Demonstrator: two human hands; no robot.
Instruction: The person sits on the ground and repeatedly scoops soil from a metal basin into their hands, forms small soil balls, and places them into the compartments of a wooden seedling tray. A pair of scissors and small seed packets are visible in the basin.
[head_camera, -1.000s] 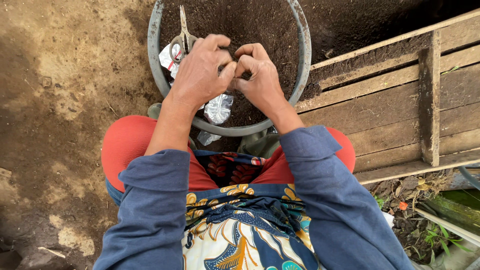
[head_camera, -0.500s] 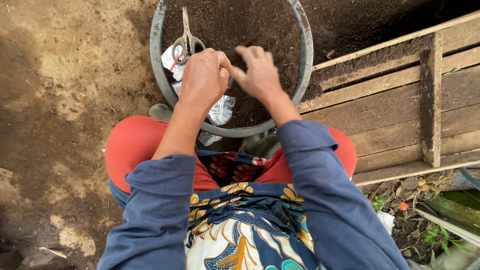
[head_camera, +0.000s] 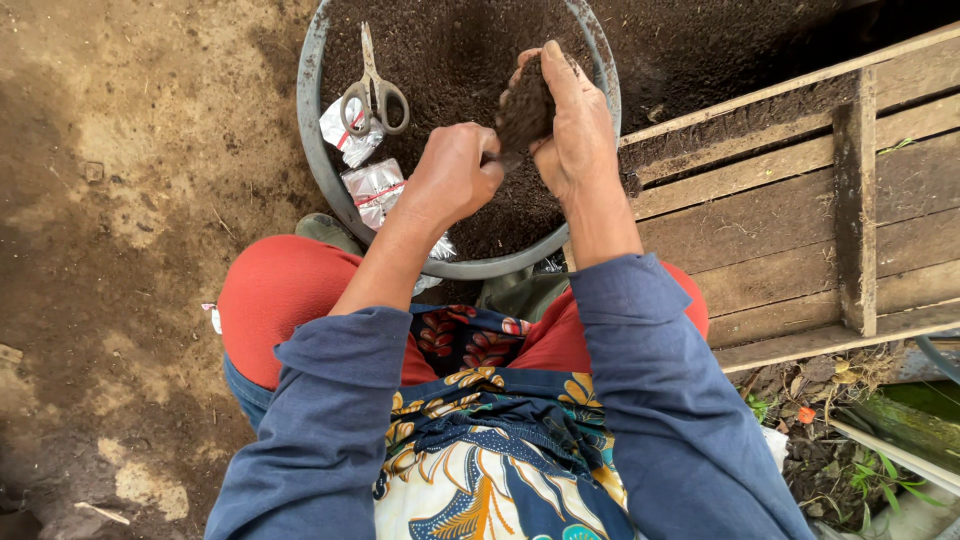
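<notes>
Scooping stage: right hand (head_camera: 575, 115) cups a soil clump (head_camera: 525, 105) at top centre, over the basin (head_camera: 310, 130). Left hand (head_camera: 455, 175) is fisted (contents hidden). Next it wants a steady tip.

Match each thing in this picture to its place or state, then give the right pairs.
1. scissors
2. right hand
3. left hand
4. wooden pallet

A. clenched in a fist
B. beside the basin, on the right of the view
C. lying on the soil in the basin
D. cupping a clump of soil

Pairs: 1-C, 2-D, 3-A, 4-B
</notes>
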